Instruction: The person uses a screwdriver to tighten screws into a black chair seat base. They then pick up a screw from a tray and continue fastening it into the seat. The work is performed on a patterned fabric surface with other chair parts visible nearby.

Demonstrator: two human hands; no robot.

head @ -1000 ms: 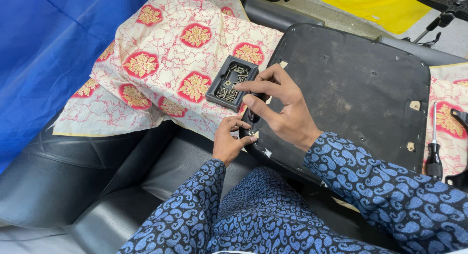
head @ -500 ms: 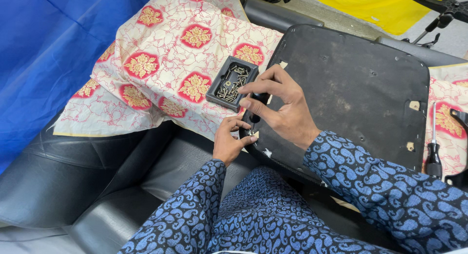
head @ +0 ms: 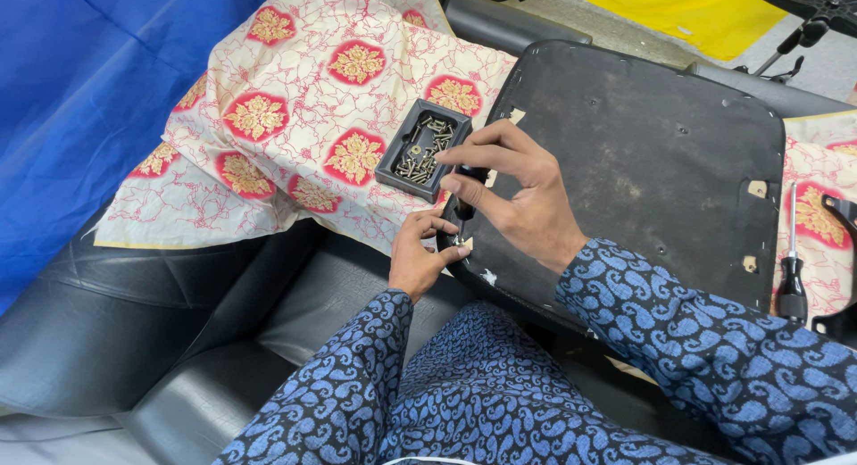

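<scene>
Nearest the camera, two sleeves in a blue paisley print are filling the lower frame, reaching forward over a black leather sofa (head: 134, 322).

The left hand (head: 420, 260) is pinching its fingertips at the near corner of a black seat panel (head: 643, 153), on something small and bright that looks like a screw; too small to tell for certain. The right hand (head: 518, 197) is wrapping its fingers around a short black-handled screwdriver (head: 469, 193), holding it upright with the tip pointing down to the same corner, just beside the left fingertips. Most of the handle is hiding under the fingers; only a dark strip is showing.

The seat panel is lying flat across the sofa, underside up: matte black, scuffed with pale marks, rounded corners, a few small holes and pale tabs near its right edge. Its near edge is hiding behind the right forearm.

Just beyond the hands, a small black rectangular tray (head: 421, 148) is sitting on a cream cloth with red and gold floral medallions (head: 295, 144). The tray is holding a loose heap of small metal screws; their count is not readable.

To the right, a second screwdriver (head: 791, 269) with a black handle is lying beside the panel. A blue sheet (head: 89, 99) is covering the far left; yellow fabric (head: 696, 5) is cut off at the top edge.
</scene>
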